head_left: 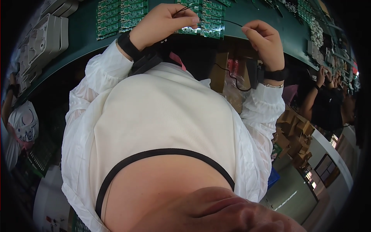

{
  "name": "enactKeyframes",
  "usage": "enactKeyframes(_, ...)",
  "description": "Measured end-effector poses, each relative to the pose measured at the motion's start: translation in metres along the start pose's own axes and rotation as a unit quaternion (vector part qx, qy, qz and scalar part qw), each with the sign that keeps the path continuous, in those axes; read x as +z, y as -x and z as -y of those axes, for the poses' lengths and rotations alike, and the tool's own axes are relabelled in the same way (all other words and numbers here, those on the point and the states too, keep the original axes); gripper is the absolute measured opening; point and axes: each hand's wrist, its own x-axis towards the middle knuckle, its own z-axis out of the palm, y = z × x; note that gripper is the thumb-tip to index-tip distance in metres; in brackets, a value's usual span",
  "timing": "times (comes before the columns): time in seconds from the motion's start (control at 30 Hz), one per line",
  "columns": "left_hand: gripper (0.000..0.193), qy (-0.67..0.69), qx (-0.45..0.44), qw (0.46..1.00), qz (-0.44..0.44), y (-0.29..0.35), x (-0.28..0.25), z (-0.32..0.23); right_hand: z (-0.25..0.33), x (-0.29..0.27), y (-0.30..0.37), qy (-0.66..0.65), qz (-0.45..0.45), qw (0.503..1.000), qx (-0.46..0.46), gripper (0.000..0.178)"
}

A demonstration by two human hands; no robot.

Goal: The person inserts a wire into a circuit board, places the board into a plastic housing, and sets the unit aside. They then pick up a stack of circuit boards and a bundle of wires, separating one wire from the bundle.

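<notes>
A thin black cable [225, 20] spans the gap between my two hands, over the near edge of the green work surface. My left hand [164, 22] is closed on its left part, thumb stretched along it, with dark wire ends and a small pale tip showing above the fingers. My right hand [266, 41] pinches the cable's other end between thumb and forefinger. Green circuit boards [108, 20] lie in rows beyond and beside my left hand. More boards [211, 28] sit just below the cable, partly hidden by my left fingers.
Grey plastic housings [43, 45] are stacked at the far left. Small white parts [316, 34] lie in a pile at the right. A co-worker in black [326, 102] is at the bench on the right, another person [24, 123] on the left. Cardboard boxes [295, 135] stand at lower right.
</notes>
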Motion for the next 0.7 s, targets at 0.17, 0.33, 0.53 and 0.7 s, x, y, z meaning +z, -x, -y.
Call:
enactKeyframes(0.17, 0.03, 0.048, -0.089, 0.994, 0.03, -0.004, 0.003, -0.005, 0.001, 0.02, 0.001, -0.23, -0.005, 0.973, 0.003, 0.02)
enactKeyframes(0.33, 0.026, 0.081, -0.034, 0.996, 0.001, -0.007, 0.019, 0.004, -0.01, 0.068, -0.004, -0.336, 0.016, 0.942, 0.003, 0.026)
enactKeyframes(0.53, 0.029, 0.012, 0.035, 0.999, -0.006, -0.008, 0.021, 0.01, -0.018, 0.085, -0.012, -0.352, 0.036, 0.935, 0.011, 0.025)
enactKeyframes(0.7, 0.023, 0.098, -0.026, 0.994, 0.047, -0.007, 0.017, -0.018, -0.016, 0.055, -0.034, -0.152, 0.011, 0.988, -0.036, 0.018)
